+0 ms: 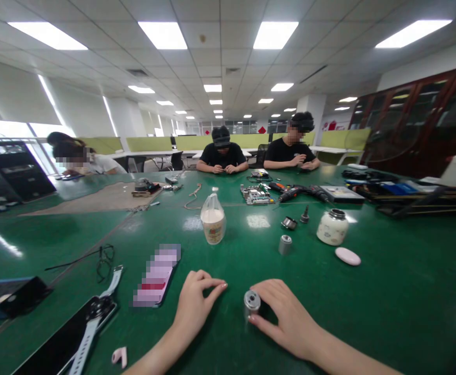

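1. Head view: right hand (288, 315) fingers closed around metal cylinder (252, 302), upright on green tabletop (220, 344).
2. Left hand (195, 298) beside it, thumb-index tips together; can't tell if anything's between.
3. Similar cylinder (285, 246) farther back, left of cream jar (331, 229).

Bare table (228, 263) fronts the left hand (195, 294); beyond, a cup (213, 229) obstructs

Worktop (237, 263), green, glossy. I log directly upon it: bagged cup (213, 229), circuit board (256, 195), cream jar (332, 229), pale pink oval piece (348, 256), upright metal cylinder (285, 245), pink earbud (120, 356).
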### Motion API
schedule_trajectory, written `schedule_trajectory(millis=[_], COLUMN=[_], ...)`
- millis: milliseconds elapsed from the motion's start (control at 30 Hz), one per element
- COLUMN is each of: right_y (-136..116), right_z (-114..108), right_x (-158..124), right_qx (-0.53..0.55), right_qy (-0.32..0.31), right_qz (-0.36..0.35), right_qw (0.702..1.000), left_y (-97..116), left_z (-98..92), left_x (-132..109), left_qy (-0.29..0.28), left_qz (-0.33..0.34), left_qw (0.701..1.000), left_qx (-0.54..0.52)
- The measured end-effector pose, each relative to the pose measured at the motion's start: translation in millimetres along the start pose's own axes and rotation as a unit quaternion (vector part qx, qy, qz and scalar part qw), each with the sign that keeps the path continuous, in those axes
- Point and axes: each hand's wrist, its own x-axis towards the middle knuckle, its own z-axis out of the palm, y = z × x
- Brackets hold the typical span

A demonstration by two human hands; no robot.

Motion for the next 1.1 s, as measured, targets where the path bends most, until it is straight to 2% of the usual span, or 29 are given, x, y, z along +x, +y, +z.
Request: schedule_trajectory(millis=[100, 267, 600, 667, 767, 933, 1100], right_y=[1.5, 2.3, 5.7, 6.6, 7.5, 7.6, 7.1], right_z=[-1.8, -2.8, 2.3, 2.4, 2.8, 4.4, 4.8], right_x=[-0.3, 0.4, -1.6, -2.0, -2.7, -3.4, -3.1], right_qx=[0.008, 0.019, -0.020, -0.021, -0.022, -0.016, -0.010], right_qy=[-0.006, -0.014, -0.009, -0.013, -0.015, -0.003, -0.001], right_qz=[0.000, 0.003, 0.003, 0.004, 0.006, 0.001, 0.003], right_qw=[1.000, 1.000, 1.000, 1.000, 1.000, 1.000, 1.000], left_y=[-8.1, -5.6, -11.9, -5.8, 14.2, 49.9, 54.7], left_z=[2.4, 4.1, 9.0, 7.4, 4.4, 5.9, 10.4], left_x=[-0.2, -0.3, -5.5, -4.5, -4.1, -8.9, -10.7], left_qy=[-0.024, -0.039, -0.006, -0.010, -0.025, -0.097, -0.106], left_qz=[-0.026, -0.043, 0.047, 0.045, 0.039, 0.072, 0.090], left_qw=[0.999, 0.998, 0.995, 0.997, 0.999, 0.986, 0.983], left_qx=[0.019, 0.031, 0.089, 0.065, -0.022, -0.112, -0.119])
